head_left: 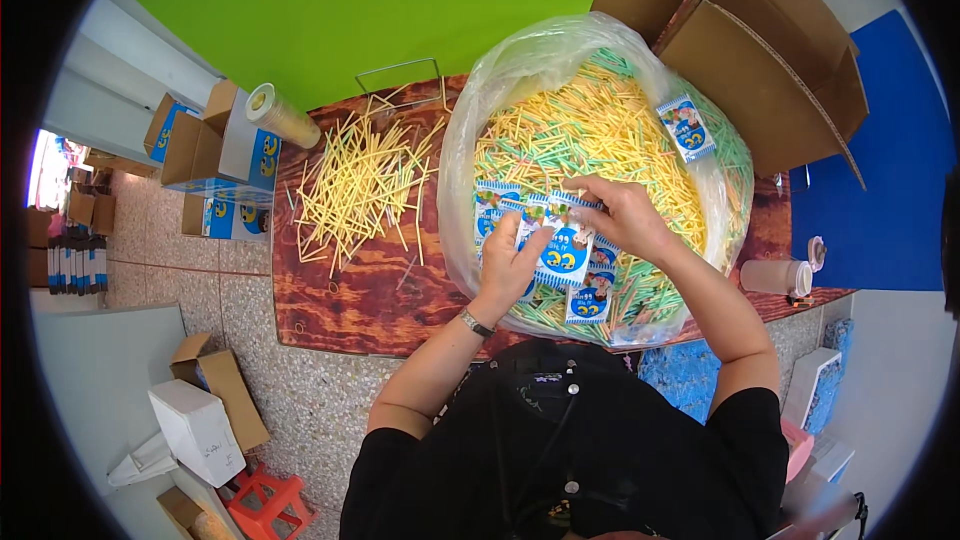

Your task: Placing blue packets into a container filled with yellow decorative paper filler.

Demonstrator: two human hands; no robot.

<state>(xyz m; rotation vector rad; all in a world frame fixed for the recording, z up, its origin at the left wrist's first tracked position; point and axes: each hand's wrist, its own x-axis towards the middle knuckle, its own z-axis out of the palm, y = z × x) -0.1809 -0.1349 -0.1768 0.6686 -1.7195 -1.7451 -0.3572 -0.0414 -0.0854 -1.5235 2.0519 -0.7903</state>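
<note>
"Blue-and-white packet [563, 258]: where is it?"

"Above the clear plastic bag [462, 155] of yellow and green sticks [575, 125], on the counter [345, 308]."

"Grip?"

"Left hand [510, 262] grasps its left side; right hand [630, 220] meets the top edge, but I can't tell whether it's pinching."

"Handling?"

"Likely light, slick, flexible; hold the striped ends gently, since its contents could be fragile."

I count two hands [507, 268], one plastic bag [457, 195], one surface [350, 308], one wristwatch [476, 323] and one red stool [268, 502]; the packets [568, 252] are several.
</note>
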